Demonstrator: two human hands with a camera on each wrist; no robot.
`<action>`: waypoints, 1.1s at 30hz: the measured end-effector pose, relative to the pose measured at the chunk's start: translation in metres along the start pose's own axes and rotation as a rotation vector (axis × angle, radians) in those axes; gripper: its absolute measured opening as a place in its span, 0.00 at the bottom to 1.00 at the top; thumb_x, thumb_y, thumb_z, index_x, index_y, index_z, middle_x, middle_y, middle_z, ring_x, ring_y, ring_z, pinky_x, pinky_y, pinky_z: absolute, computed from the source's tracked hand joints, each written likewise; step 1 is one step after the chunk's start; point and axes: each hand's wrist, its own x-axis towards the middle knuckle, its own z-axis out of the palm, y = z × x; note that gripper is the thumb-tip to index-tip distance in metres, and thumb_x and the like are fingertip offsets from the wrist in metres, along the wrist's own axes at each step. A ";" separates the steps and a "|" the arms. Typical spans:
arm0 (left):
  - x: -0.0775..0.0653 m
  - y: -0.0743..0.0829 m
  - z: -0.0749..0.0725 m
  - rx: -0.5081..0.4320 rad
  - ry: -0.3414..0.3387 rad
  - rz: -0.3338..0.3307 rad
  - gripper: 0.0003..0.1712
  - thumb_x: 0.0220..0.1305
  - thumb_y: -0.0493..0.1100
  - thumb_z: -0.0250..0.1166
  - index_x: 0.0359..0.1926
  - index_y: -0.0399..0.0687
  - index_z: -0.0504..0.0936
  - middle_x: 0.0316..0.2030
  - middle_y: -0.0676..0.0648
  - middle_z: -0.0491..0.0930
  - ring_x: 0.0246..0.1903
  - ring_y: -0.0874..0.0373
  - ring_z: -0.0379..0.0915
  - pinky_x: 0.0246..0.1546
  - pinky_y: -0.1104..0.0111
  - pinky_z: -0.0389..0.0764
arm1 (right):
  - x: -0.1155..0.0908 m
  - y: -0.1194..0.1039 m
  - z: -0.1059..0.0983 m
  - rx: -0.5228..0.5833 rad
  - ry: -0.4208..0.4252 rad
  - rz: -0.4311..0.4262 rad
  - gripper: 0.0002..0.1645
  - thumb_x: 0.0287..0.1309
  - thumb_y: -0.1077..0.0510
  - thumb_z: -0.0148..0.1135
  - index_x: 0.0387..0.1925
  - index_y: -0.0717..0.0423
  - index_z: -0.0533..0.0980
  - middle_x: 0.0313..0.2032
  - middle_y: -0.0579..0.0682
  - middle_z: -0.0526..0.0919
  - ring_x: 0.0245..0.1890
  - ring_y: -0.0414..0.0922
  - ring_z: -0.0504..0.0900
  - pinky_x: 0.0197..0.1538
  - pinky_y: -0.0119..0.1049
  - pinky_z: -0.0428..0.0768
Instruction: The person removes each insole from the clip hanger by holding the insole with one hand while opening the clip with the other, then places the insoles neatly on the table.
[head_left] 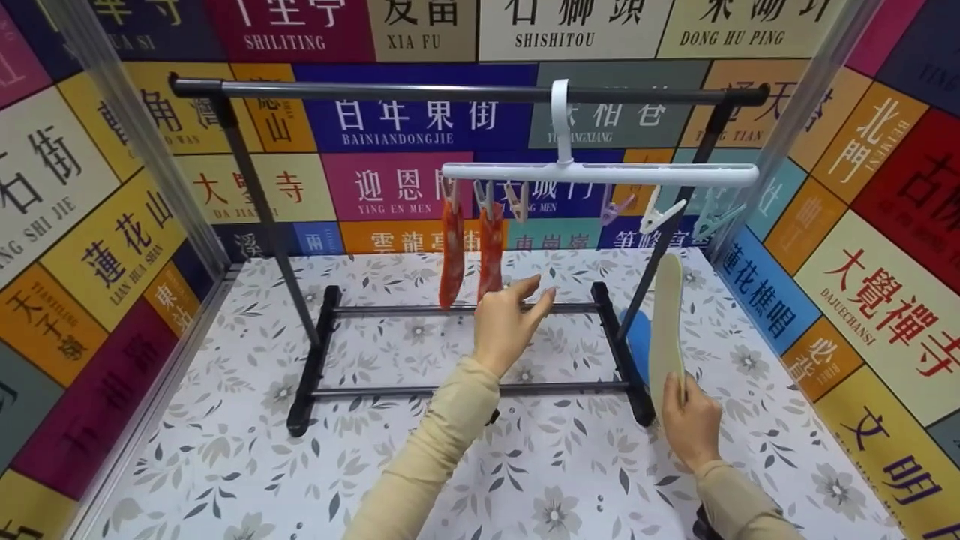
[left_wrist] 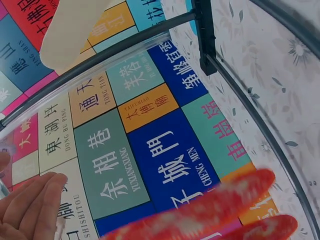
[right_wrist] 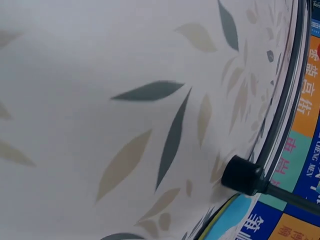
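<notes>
A cream insole [head_left: 666,322] stands upright in my right hand [head_left: 691,421], whose fingers and thumb pinch its lower end. The left wrist view also catches part of this insole [left_wrist: 70,32] at upper left. My left hand [head_left: 504,322] is raised below the white hanger [head_left: 600,173], its fingers apart and holding nothing. Just behind and left of it, two red-orange insoles [head_left: 452,255] hang from clothespins [head_left: 484,199] on the hanger. Farther right along the hanger dangle a beige clothespin [head_left: 516,202], a purple one [head_left: 615,210], a white one [head_left: 660,211] and a mint one [head_left: 718,217].
A dark metal rack [head_left: 450,91] carries the hanger on its top bar and stands on a floral-patterned table [head_left: 225,450]. By its right foot lies a blue flat object [head_left: 637,341], partly covered by the cream insole. Colourful sign-covered walls [head_left: 420,116] enclose the table's back and sides.
</notes>
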 end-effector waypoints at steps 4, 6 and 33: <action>-0.006 -0.007 -0.006 -0.017 -0.012 -0.041 0.20 0.65 0.55 0.65 0.49 0.48 0.87 0.41 0.48 0.89 0.39 0.57 0.87 0.41 0.63 0.84 | -0.001 0.006 -0.006 0.000 0.016 0.036 0.07 0.60 0.69 0.60 0.26 0.68 0.76 0.20 0.65 0.82 0.18 0.55 0.78 0.23 0.22 0.70; -0.009 -0.009 -0.009 -0.019 -0.016 -0.052 0.20 0.65 0.56 0.65 0.50 0.48 0.87 0.41 0.48 0.89 0.38 0.58 0.87 0.41 0.63 0.84 | -0.001 0.010 -0.009 -0.004 0.023 0.046 0.05 0.60 0.69 0.60 0.29 0.69 0.78 0.22 0.67 0.83 0.20 0.59 0.80 0.25 0.18 0.69; -0.044 -0.030 -0.020 0.049 -0.049 -0.021 0.20 0.65 0.54 0.66 0.50 0.48 0.87 0.37 0.43 0.89 0.11 0.65 0.69 0.26 0.67 0.81 | 0.011 0.061 -0.013 -0.180 -0.210 0.186 0.15 0.65 0.64 0.57 0.47 0.73 0.80 0.35 0.75 0.83 0.33 0.72 0.82 0.38 0.64 0.76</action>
